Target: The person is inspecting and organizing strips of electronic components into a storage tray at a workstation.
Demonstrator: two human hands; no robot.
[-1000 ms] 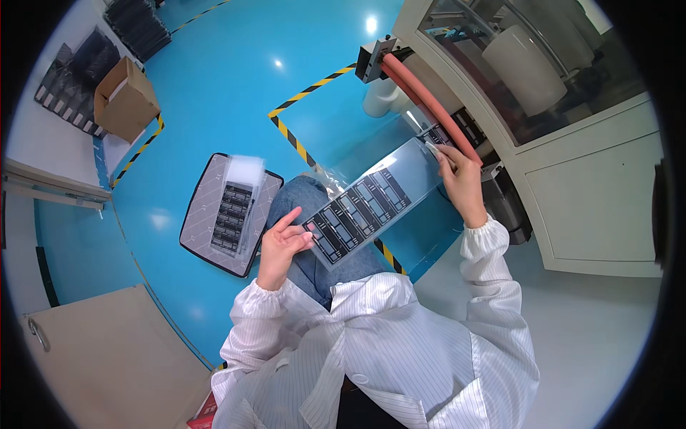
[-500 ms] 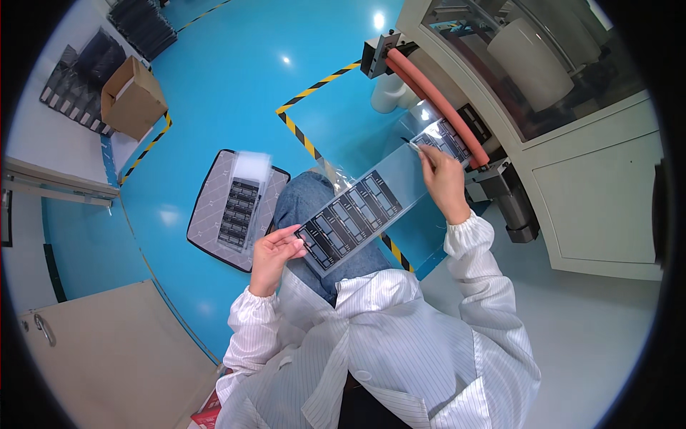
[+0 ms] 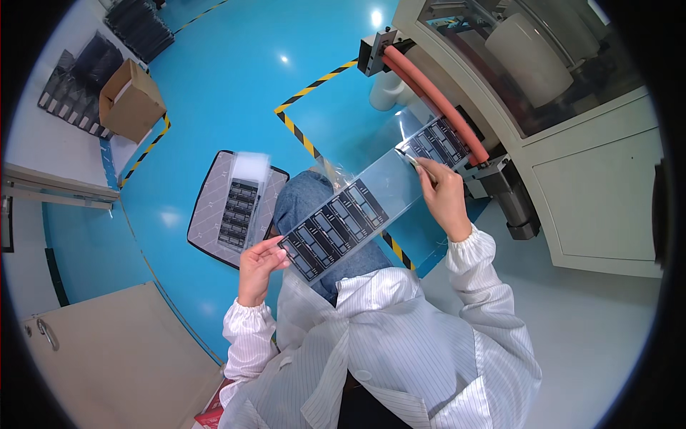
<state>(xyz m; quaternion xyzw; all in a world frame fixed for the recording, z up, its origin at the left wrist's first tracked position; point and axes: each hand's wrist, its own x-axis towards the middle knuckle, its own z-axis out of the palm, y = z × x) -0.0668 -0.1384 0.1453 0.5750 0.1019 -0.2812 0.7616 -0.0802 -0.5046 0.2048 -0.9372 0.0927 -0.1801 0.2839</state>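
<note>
A clear film strip printed with black panels (image 3: 334, 230) slopes from the orange-red rollers (image 3: 436, 100) down across my lap. My left hand (image 3: 259, 270) pinches its lower end, thumb and fingers closed on the corner. In my closed right hand (image 3: 446, 194) is a slim knife-like tool (image 3: 407, 156) with a dark tip; its exact kind is too small to tell. That tip rests at or just over the film's far edge, by the plain gap between two printed panels. Beyond the gap, another printed panel (image 3: 437, 141) reaches up to the rollers.
Similar cut printed film pieces (image 3: 239, 207) lie stacked on a grey padded seat (image 3: 207, 207) at left. The cream machine (image 3: 593, 193) fills the right side, with a dark motor (image 3: 516, 204) below the rollers. A cardboard box (image 3: 134, 100) stands far left. Yellow-black tape (image 3: 299, 132) marks the blue floor.
My left hand has drawn the film down and to the left, so more of the second panel is out from the rollers. The tool in my right hand has shifted slightly left and down.
</note>
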